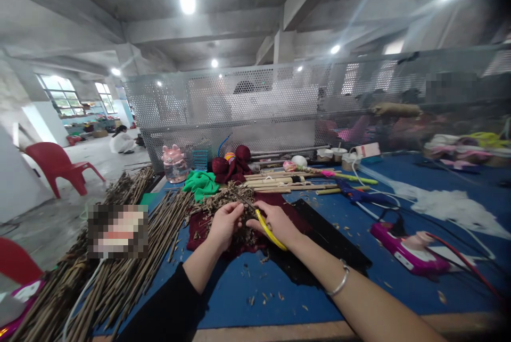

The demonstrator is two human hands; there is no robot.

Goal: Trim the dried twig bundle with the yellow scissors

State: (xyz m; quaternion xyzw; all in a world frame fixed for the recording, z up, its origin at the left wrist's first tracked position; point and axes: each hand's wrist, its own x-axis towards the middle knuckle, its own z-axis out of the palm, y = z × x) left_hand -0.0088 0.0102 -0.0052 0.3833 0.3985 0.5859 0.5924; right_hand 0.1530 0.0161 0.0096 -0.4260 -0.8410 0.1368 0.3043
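Note:
Yellow-handled scissors (270,233) are in my right hand (281,223), with the fingers closed round the handle. Their dark blades point forward and left, over a heap of dried, crumpled leaves (217,201). My left hand (224,223) is close by on the left, thumb and fingers pinched together near the blades. What it pinches is too small to make out. Beneath both hands the leaves lie on a dark red cloth (195,230). A black cloth (335,235) spreads to the right, under my right forearm.
Long dry stalks (139,257) lie bundled on the left. Behind the leaves are green cloth (202,185), dark red yarn (242,155) and bamboo sticks (275,180). To the right are a blue glue gun (361,194) and a purple power strip (411,254) with cables. A perforated metal screen (171,102) stands behind.

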